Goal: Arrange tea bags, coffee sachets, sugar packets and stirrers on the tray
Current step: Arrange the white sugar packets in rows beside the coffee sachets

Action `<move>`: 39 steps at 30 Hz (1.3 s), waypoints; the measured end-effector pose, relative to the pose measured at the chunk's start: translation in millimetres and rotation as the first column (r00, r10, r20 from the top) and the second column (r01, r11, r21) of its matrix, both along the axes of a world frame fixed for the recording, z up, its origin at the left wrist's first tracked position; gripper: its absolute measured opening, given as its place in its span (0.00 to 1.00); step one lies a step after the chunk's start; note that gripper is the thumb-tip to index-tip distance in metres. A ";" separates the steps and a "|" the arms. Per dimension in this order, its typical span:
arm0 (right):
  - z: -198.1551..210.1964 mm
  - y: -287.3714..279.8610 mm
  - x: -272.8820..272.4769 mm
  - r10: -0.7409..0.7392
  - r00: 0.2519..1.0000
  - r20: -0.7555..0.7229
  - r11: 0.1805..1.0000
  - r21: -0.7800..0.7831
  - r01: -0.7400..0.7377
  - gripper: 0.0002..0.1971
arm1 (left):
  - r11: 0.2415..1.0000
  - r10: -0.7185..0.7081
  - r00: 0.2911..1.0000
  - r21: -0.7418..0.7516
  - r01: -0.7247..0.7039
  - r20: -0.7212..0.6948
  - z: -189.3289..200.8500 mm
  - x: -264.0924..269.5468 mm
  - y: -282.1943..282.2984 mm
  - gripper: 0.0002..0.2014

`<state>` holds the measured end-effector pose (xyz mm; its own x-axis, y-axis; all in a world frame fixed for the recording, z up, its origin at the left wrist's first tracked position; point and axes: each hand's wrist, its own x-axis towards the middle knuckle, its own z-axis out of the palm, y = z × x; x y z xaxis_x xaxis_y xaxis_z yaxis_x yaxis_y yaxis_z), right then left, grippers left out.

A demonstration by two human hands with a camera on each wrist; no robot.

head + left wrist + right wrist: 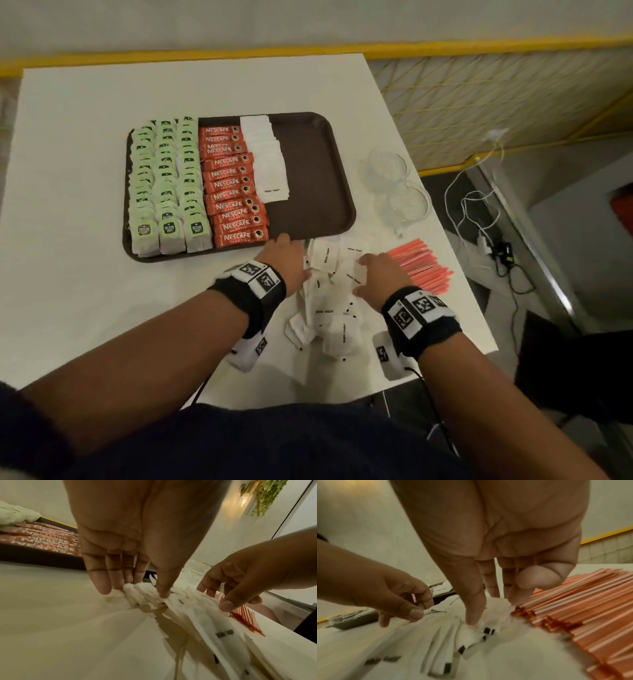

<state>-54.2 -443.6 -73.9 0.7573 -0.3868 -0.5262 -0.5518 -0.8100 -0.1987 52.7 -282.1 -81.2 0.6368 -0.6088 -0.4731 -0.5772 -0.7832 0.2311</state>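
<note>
Both hands, the left hand (286, 258) and right hand (378, 274), pinch loose sugar packets (329, 298) at lower centre; gathering them precedes, presumably, squaring onto the tray (318, 164).

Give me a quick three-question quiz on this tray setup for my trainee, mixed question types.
1. True or false: the pink stirrers already lie on the brown tray.
2. Multiple choice: which column sits between the green tea bags and the white sugar packets on the tray? A) stirrers B) red coffee sachets C) glass cups
3. Fill in: both the left hand and the right hand are working in the loose pile of ____ on the table.

Key: 1 false, they lie on the table right of the pile; 2 B; 3 sugar packets.
</note>
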 end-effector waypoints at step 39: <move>35.6 25.9 68.2 -0.326 0.922 0.208 0.622 0.782 0.043 0.12 | 0.394 0.252 0.463 -0.347 -0.851 -0.850 18.5 29.9 58.7 0.19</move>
<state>14.0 -417.6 -38.4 0.8837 -0.1121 -0.4543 -0.4678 -0.1823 -0.8649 82.6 -223.4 -62.7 0.6955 -0.4980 -0.5179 0.4568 -0.2500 0.8537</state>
